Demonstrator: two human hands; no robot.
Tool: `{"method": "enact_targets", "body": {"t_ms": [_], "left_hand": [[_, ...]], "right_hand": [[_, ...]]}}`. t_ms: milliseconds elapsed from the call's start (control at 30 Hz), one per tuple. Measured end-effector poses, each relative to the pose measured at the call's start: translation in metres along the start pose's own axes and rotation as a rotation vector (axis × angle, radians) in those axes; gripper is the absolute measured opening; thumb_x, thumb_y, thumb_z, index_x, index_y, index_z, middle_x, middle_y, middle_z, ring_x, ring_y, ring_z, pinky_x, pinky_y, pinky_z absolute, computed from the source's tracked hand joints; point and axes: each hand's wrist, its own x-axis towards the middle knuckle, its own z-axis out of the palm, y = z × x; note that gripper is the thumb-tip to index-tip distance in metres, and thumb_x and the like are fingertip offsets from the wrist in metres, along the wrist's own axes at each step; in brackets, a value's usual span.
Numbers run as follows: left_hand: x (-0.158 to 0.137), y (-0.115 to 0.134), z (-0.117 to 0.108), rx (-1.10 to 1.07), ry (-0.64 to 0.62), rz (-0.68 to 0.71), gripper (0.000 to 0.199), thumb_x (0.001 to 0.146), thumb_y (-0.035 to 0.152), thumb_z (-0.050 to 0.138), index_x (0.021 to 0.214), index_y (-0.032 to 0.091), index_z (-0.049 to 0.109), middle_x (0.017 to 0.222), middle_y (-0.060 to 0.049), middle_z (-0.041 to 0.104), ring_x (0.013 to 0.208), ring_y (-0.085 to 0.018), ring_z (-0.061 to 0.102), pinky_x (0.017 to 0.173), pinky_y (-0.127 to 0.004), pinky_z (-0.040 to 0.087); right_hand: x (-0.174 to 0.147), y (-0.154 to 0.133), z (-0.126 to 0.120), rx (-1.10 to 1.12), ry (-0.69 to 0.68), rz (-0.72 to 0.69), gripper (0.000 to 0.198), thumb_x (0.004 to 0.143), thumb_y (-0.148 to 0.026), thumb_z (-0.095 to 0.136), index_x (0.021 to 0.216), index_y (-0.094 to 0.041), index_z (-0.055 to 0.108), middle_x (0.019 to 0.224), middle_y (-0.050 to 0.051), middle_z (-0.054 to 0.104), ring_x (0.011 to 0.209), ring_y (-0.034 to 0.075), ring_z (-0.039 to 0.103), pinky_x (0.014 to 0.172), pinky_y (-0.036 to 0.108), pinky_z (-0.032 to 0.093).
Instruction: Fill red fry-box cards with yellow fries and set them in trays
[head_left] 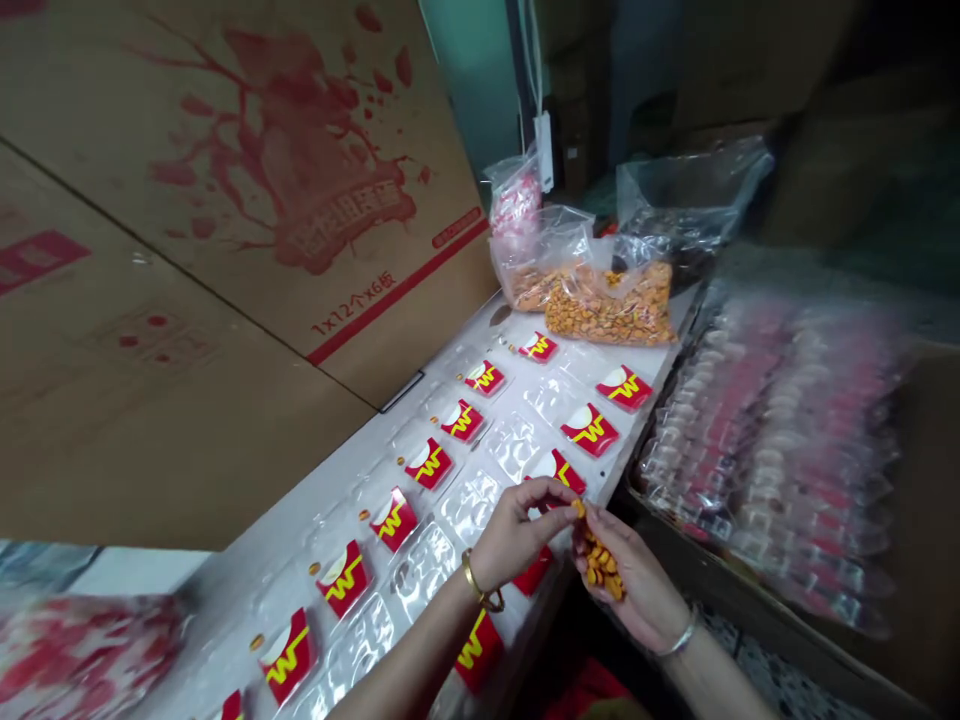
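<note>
My left hand, with a gold bracelet at the wrist, pinches a small orange piece between thumb and fingertips. Just right of it, my right hand is curled around a handful of small orange pieces, its thumb close to the pinched one. Both hands are over the table's right edge. Below and beyond them lie clear plastic trays in rows, with red cards bearing a yellow W. Small burger-like pieces sit in the trays of the left row.
A bag of orange pieces stands at the table's far end, beside other plastic bags. Large printed cartons wall the left side. At right, an open carton holds stacked clear packs. A red-and-white bag lies near left.
</note>
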Motion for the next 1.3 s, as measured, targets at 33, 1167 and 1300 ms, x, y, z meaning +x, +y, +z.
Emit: {"method": "enact_targets", "body": {"t_ms": [33,1167,1300], "left_hand": [[0.013,0.002,-0.001,0.038,0.019,0.019,0.023,0.083,0.035,0.060,0.093,0.015,0.064,0.087,-0.005,0.066,0.080,-0.015,0.060,0.075,-0.026,0.048],[0.094,0.010,0.006,0.537,-0.292,0.185,0.015,0.085,0.033,0.058,0.090,0.020,0.063,0.095,-0.004,0.064,0.093,-0.017,0.057,0.088,-0.030,0.042],[0.075,-0.003,0.000,0.477,-0.092,0.104,0.011,0.086,0.028,0.055,0.090,0.020,0.061,0.088,-0.003,0.063,0.083,-0.015,0.057,0.079,-0.027,0.044]], "right_hand": [[0.004,-0.004,-0.003,0.024,0.014,-0.007,0.026,0.080,-0.044,0.063,0.085,-0.020,0.057,0.068,-0.002,0.054,0.053,0.007,0.049,0.037,0.014,0.020],[0.042,-0.046,-0.016,0.169,0.134,-0.165,0.026,0.084,-0.040,0.058,0.106,-0.029,0.051,0.076,-0.003,0.057,0.054,0.009,0.052,0.038,0.016,0.029],[0.042,-0.036,-0.006,0.148,0.112,-0.129,0.026,0.083,-0.042,0.059,0.102,-0.027,0.051,0.074,-0.003,0.055,0.053,0.009,0.051,0.037,0.015,0.028]]}}
